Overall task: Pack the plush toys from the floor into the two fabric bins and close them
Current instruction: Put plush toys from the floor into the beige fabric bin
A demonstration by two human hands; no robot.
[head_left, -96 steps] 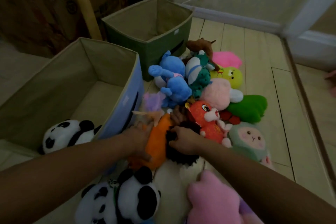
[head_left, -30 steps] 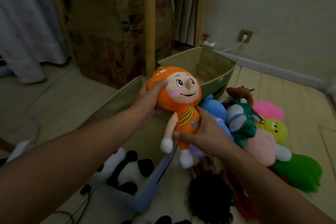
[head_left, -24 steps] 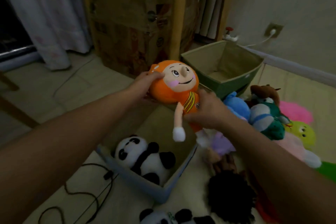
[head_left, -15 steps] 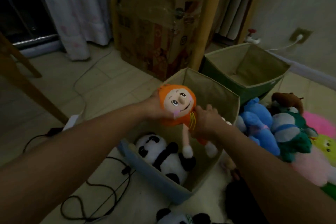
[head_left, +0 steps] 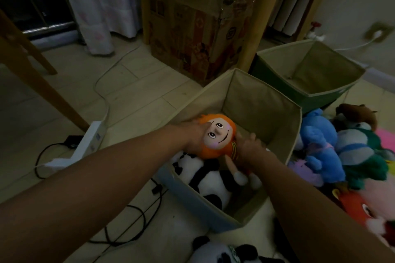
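Note:
An orange plush doll (head_left: 218, 136) with a smiling face hangs inside the open blue fabric bin (head_left: 205, 209). My left hand (head_left: 193, 136) grips its head and my right hand (head_left: 249, 149) grips its body. Under the doll a panda plush (head_left: 205, 179) lies in the bin. The green fabric bin (head_left: 277, 81) stands open behind, with nothing visible in it. A pile of plush toys lies on the floor at the right, among them a blue one (head_left: 318, 145), a teal one (head_left: 361, 156) and a red one (head_left: 361, 209). Another panda plush (head_left: 222, 254) lies at the bottom edge.
A tall cardboard box (head_left: 192, 28) and a wooden post (head_left: 260, 17) stand behind the bins. Black cables (head_left: 132, 220) and a white power strip (head_left: 85, 145) lie on the floor to the left. A wooden furniture leg (head_left: 40, 87) slants at the far left.
Both hands lifted the orange doll off the floor pile, carried it left over the blue bin and lowered it inside, onto the panda. The view swung left.

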